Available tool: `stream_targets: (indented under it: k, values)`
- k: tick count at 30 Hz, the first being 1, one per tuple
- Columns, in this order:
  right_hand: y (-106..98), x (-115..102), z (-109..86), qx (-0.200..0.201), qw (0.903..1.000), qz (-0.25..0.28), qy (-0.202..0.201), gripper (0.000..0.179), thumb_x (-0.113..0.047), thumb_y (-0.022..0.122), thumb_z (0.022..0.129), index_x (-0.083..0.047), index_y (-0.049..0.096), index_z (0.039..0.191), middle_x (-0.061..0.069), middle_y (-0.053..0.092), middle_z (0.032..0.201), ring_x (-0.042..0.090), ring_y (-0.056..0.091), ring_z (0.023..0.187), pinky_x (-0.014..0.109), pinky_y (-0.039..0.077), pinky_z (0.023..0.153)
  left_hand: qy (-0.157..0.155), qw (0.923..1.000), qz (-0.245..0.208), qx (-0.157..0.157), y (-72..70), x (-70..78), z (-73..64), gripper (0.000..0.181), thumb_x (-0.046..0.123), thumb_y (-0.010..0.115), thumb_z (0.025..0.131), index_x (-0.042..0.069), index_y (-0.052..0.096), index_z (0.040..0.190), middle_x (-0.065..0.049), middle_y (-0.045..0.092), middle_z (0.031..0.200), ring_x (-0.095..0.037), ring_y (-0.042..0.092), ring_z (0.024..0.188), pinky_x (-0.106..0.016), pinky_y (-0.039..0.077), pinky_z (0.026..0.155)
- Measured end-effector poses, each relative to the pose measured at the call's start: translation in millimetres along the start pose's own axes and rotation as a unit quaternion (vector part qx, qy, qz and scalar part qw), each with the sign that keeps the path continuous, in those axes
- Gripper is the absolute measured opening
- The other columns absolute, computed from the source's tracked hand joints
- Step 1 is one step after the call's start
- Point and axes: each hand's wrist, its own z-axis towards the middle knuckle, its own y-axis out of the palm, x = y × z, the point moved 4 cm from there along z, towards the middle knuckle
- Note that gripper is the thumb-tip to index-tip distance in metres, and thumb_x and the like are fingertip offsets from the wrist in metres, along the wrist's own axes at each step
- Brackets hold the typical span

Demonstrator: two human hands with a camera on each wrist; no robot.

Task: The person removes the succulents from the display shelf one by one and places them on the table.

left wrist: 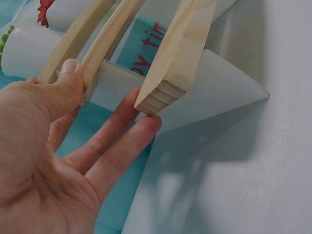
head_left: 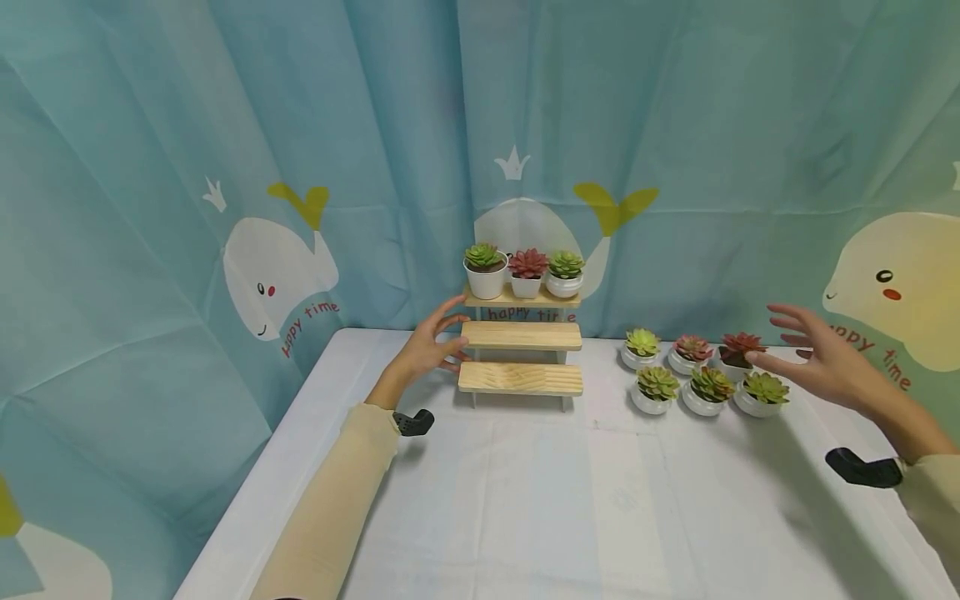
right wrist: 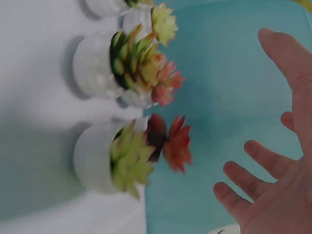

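At the left end of a three-tier wooden stand (head_left: 521, 379), my left hand (head_left: 429, 342) touches the boards. In the left wrist view, its thumb (left wrist: 72, 80) lies at the end of one board and two fingertips rest against the corner of the lowest board (left wrist: 170, 80). My right hand (head_left: 828, 358) hovers over the potted succulents on the right, fingers spread and holding nothing. Nearest to its thumb in the head view is a dark red succulent (head_left: 742, 343); a green succulent (head_left: 765, 389) in a round white pot stands in front of it.
Two green succulents and a red succulent (head_left: 528, 263) in white pots fill the top tier. More small succulents, among them a yellow-green succulent (head_left: 657, 383), stand in two rows on the white-covered table (head_left: 540, 500). A blue curtain (head_left: 405, 125) with whale prints hangs behind.
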Motion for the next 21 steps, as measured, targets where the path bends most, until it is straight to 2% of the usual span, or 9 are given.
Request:
stream_targets:
  k: [9,14,21]
  values:
    - [6.8,-28.7,19.9,-0.004,0.9998,0.018,-0.010,0.090,-0.022,0.073,0.098,-0.009,0.014,0.164,0.034,0.026,0.159,0.063,0.034,0.135,0.076,0.034,0.098,0.004,1.0000,0.001,-0.001,-0.6,-1.4,-1.2,0.076,0.008,0.064,0.102,0.028,0.025,0.164,-0.022,0.035,0.160,-0.054,0.068,0.099,-0.050,0.063,0.071]
    - [15.2,-41.7,30.1,0.008,0.9994,0.023,-0.023,0.090,-0.024,0.075,0.097,-0.008,0.017,0.164,0.033,0.028,0.160,0.062,0.034,0.136,0.075,0.034,0.100,0.004,1.0000,-0.001,0.000,-0.2,-0.7,-1.1,0.075,0.006,0.064,0.102,0.027,0.026,0.164,-0.022,0.036,0.159,-0.054,0.068,0.098,-0.048,0.063,0.069]
    - [26.3,-60.5,44.4,0.014,0.9990,0.025,-0.033,0.089,-0.028,0.076,0.096,-0.009,0.021,0.163,0.029,0.030,0.161,0.058,0.037,0.137,0.075,0.033,0.104,0.001,0.9999,0.013,0.001,0.4,1.3,-0.9,0.075,0.009,0.064,0.103,0.029,0.026,0.164,-0.019,0.037,0.159,-0.047,0.071,0.095,-0.056,0.062,0.074]
